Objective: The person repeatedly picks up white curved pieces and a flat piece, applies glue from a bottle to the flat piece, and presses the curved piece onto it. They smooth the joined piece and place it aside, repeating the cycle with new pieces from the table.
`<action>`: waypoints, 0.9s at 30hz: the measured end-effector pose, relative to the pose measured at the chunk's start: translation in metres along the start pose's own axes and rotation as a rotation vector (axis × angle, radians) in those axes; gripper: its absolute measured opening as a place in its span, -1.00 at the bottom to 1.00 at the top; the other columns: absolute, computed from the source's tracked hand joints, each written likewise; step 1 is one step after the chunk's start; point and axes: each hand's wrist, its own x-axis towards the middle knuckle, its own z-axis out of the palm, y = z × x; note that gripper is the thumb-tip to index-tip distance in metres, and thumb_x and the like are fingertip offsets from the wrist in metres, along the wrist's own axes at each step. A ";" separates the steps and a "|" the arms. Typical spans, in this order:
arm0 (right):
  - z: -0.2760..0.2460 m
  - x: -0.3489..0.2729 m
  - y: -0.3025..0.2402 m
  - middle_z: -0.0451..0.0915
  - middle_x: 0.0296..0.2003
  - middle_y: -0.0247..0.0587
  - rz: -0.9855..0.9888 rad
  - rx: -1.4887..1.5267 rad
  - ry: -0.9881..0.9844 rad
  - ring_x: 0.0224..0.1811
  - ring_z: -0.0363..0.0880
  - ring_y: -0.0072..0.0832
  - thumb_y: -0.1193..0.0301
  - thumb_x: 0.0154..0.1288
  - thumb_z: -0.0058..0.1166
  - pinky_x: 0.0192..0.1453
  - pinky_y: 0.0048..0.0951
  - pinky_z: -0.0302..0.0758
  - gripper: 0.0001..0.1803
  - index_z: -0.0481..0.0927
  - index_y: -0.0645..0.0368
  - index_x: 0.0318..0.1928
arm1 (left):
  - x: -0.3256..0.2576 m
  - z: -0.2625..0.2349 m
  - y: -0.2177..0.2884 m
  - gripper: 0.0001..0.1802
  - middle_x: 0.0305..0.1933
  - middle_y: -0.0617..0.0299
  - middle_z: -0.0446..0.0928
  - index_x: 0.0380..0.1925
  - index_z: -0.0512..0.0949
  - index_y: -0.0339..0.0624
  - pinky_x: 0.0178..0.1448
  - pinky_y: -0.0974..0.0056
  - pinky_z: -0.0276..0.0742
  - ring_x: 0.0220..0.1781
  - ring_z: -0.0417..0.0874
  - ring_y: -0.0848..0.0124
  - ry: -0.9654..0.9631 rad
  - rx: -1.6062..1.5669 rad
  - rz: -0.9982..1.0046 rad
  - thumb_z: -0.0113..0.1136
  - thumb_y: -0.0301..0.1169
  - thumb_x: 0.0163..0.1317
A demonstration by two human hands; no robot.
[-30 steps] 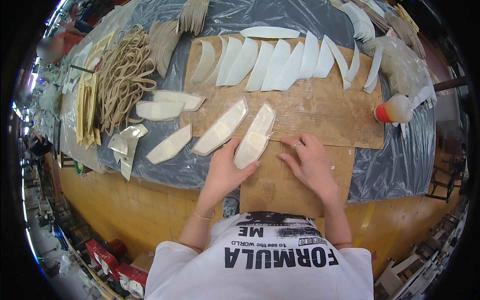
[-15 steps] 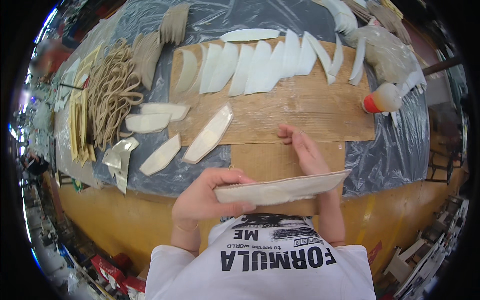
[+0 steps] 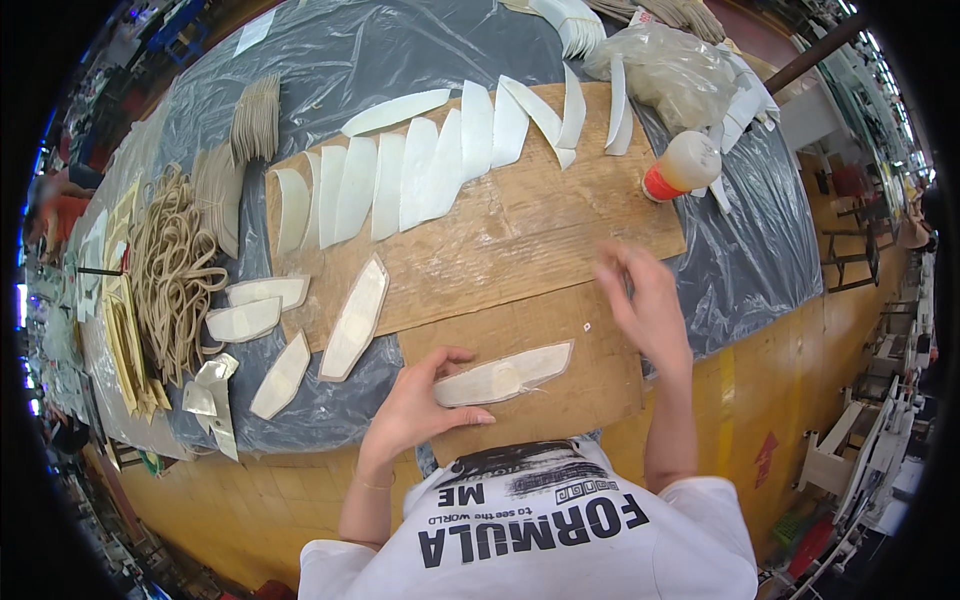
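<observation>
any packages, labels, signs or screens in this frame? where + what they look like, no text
Squeeze bottle: far right of the brown board, lying tilted, translucent cream body, red cap end.
Clear plastic bag: behind the bottle at the table's far edge, crumpled, pale contents.
White paper sheet: far left on the grey plastic cover, small rectangle, possibly a label.
Red floor mark: on the yellow floor, right of the right forearm.
No screens visible.
</observation>
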 end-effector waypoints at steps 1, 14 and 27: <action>-0.001 0.018 0.002 0.59 -0.10 -0.01 -0.050 -0.170 0.011 -0.19 0.60 -0.19 0.54 0.31 0.07 -0.07 -0.27 0.50 -0.68 0.55 0.21 0.08 | -0.001 -0.001 -0.001 -0.27 -0.17 0.12 0.60 0.11 0.48 -0.30 0.00 0.36 0.57 -0.12 0.65 0.42 0.009 -0.047 -0.007 0.61 -0.33 -0.08; 0.012 0.249 0.044 0.40 0.20 -0.17 -0.497 -1.183 -0.136 0.17 0.46 -0.35 0.47 0.15 0.13 0.10 -0.31 0.48 -0.80 0.70 0.03 -0.20 | -0.018 0.016 -0.034 -0.35 -0.07 0.19 0.52 0.33 0.21 -0.34 -0.12 0.51 0.51 -0.15 0.54 0.61 0.185 -0.694 0.002 0.06 -0.77 0.22; -0.005 0.257 0.047 0.56 -0.13 -0.12 -0.370 -0.704 -0.316 -0.02 0.55 -0.10 0.61 0.09 0.08 0.04 -0.15 0.50 -0.83 0.62 0.22 -0.26 | -0.016 0.025 -0.038 -0.40 0.00 0.14 0.52 0.32 0.21 -0.40 -0.08 0.52 0.50 -0.10 0.56 0.58 0.252 -0.644 0.009 0.05 -0.73 0.26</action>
